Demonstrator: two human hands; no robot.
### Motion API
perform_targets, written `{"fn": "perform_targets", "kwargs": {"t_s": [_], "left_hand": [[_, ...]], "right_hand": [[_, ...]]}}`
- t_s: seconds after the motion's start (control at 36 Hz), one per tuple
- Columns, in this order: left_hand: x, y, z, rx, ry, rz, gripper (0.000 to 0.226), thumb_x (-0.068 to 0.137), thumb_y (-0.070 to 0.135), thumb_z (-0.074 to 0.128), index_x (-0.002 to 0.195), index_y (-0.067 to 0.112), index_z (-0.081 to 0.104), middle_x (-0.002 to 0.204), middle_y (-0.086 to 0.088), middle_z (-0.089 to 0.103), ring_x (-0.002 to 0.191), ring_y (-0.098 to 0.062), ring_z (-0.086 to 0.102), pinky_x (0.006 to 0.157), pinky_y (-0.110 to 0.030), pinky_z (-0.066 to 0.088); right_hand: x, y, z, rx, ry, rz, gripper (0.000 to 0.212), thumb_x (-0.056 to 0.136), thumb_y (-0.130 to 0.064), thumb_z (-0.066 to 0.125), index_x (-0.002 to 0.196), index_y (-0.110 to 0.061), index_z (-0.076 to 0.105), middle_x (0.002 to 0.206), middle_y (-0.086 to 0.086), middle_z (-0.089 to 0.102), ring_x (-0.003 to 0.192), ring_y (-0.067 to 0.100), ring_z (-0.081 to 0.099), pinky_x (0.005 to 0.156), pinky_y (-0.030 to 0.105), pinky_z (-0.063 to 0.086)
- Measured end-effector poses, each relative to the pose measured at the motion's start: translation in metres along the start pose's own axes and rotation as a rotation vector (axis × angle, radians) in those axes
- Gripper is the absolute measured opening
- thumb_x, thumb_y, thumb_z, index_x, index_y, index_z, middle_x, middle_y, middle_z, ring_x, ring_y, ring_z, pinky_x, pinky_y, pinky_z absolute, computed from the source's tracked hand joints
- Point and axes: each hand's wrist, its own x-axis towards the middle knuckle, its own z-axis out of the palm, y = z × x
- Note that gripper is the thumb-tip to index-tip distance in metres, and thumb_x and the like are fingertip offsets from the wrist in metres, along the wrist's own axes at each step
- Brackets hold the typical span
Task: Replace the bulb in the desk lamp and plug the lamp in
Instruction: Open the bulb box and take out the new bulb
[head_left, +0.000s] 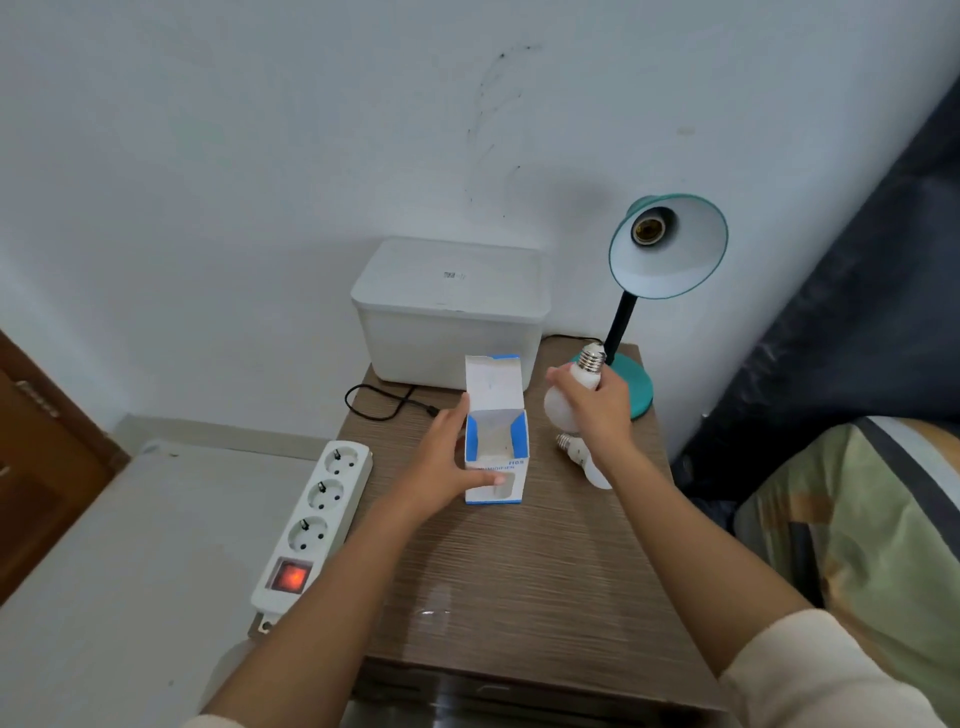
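Note:
A teal desk lamp (667, 249) stands at the back right of the wooden table, its shade tilted toward me and its socket (648, 228) bare. My right hand (597, 410) holds a white bulb (563, 400) above the table, screw base pointing up. A second white bulb (584, 460) lies on the table under that hand. My left hand (447, 457) grips the side of an open blue-and-white bulb box (496, 452) standing upright with its flap up; the box looks empty. The lamp's black cord (379, 402) loops along the back.
A white lidded plastic box (447, 312) sits against the wall behind the bulb box. A white power strip (311, 525) with a lit red switch lies at the table's left edge. A bed with a patterned blanket (857, 519) is on the right.

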Motion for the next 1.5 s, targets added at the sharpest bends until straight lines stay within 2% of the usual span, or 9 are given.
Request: {"fn": "perform_targets", "kwargs": {"t_s": [0.19, 0.33, 0.53, 0.75, 0.86, 0.94, 1.06, 1.22, 1.5], "left_hand": [[0.001, 0.001, 0.0, 0.075, -0.01, 0.006, 0.11, 0.066, 0.031, 0.083, 0.149, 0.033, 0.01, 0.138, 0.007, 0.034, 0.126, -0.009, 0.039, 0.101, -0.036, 0.045], [0.002, 0.0, 0.0, 0.058, -0.012, 0.005, 0.11, 0.065, 0.029, 0.084, 0.147, 0.036, 0.012, 0.141, 0.006, 0.033, 0.128, -0.009, 0.038, 0.102, -0.039, 0.045], [0.0, -0.001, 0.003, -0.069, 0.024, 0.017, 0.092, 0.064, 0.014, 0.085, 0.13, 0.044, 0.028, 0.127, 0.022, 0.037, 0.106, 0.014, 0.045, 0.078, -0.009, 0.046], [-0.002, -0.003, 0.005, -0.105, 0.042, 0.001, 0.097, 0.065, 0.014, 0.084, 0.144, 0.022, 0.027, 0.144, 0.003, 0.031, 0.13, -0.013, 0.036, 0.1, -0.026, 0.039], [-0.003, -0.002, 0.007, -0.079, 0.046, -0.002, 0.098, 0.067, 0.017, 0.083, 0.145, 0.023, 0.025, 0.147, 0.002, 0.03, 0.129, -0.01, 0.034, 0.101, -0.028, 0.038], [-0.005, -0.004, 0.011, 0.008, 0.092, 0.079, 0.09, 0.07, 0.021, 0.081, 0.144, 0.023, 0.029, 0.146, 0.001, 0.031, 0.132, -0.012, 0.034, 0.107, -0.031, 0.036], [-0.014, -0.007, 0.016, 0.143, 0.152, 0.161, 0.072, 0.08, 0.027, 0.073, 0.141, 0.027, 0.036, 0.153, 0.002, 0.019, 0.135, -0.005, 0.023, 0.104, -0.02, 0.028], [-0.02, -0.012, 0.018, 0.143, 0.151, 0.21, 0.059, 0.087, 0.031, 0.063, 0.141, 0.029, 0.037, 0.155, 0.004, 0.014, 0.132, 0.001, 0.023, 0.093, -0.004, 0.034], [-0.025, -0.008, 0.018, 0.185, 0.12, 0.177, 0.059, 0.091, 0.031, 0.056, 0.144, 0.029, 0.029, 0.158, 0.007, 0.005, 0.133, -0.003, 0.027, 0.096, -0.021, 0.044]], "right_hand": [[0.03, 0.009, 0.016, -0.019, 0.044, 0.143, 0.03, 0.076, -0.025, 0.073, 0.097, -0.005, 0.065, 0.087, 0.005, 0.062, 0.085, 0.023, 0.057, 0.077, 0.038, 0.05], [0.031, 0.006, 0.016, -0.094, -0.114, 0.212, 0.031, 0.076, -0.026, 0.071, 0.1, -0.01, 0.062, 0.097, 0.009, 0.062, 0.083, 0.022, 0.057, 0.062, 0.03, 0.046], [0.015, 0.003, -0.006, -0.161, -0.39, 0.054, 0.009, 0.078, -0.023, 0.07, 0.085, -0.018, 0.068, 0.085, 0.0, 0.068, 0.076, 0.014, 0.061, 0.064, 0.025, 0.047], [-0.011, 0.011, -0.032, -0.232, -0.593, -0.051, 0.017, 0.079, -0.015, 0.072, 0.095, -0.009, 0.071, 0.102, -0.001, 0.072, 0.086, 0.0, 0.065, 0.071, 0.015, 0.05], [-0.02, 0.017, -0.027, -0.329, -0.528, -0.111, 0.018, 0.075, -0.018, 0.076, 0.093, -0.015, 0.071, 0.102, 0.001, 0.07, 0.091, 0.011, 0.065, 0.077, 0.025, 0.052], [-0.026, 0.02, -0.016, -0.393, -0.417, -0.184, 0.02, 0.073, -0.019, 0.078, 0.091, -0.015, 0.07, 0.088, -0.005, 0.067, 0.078, 0.003, 0.06, 0.069, 0.017, 0.046], [-0.03, 0.026, -0.007, -0.46, -0.331, -0.282, 0.022, 0.071, -0.017, 0.079, 0.091, -0.013, 0.071, 0.088, -0.007, 0.063, 0.077, 0.002, 0.057, 0.068, 0.011, 0.042], [-0.032, 0.029, -0.003, -0.488, -0.289, -0.31, 0.023, 0.07, -0.015, 0.079, 0.091, -0.009, 0.071, 0.092, 0.002, 0.068, 0.086, 0.016, 0.062, 0.078, 0.029, 0.049], [-0.032, 0.026, 0.0, -0.477, -0.288, -0.277, 0.025, 0.071, -0.016, 0.079, 0.094, -0.011, 0.07, 0.091, -0.003, 0.065, 0.084, 0.008, 0.057, 0.066, 0.012, 0.042]]}}
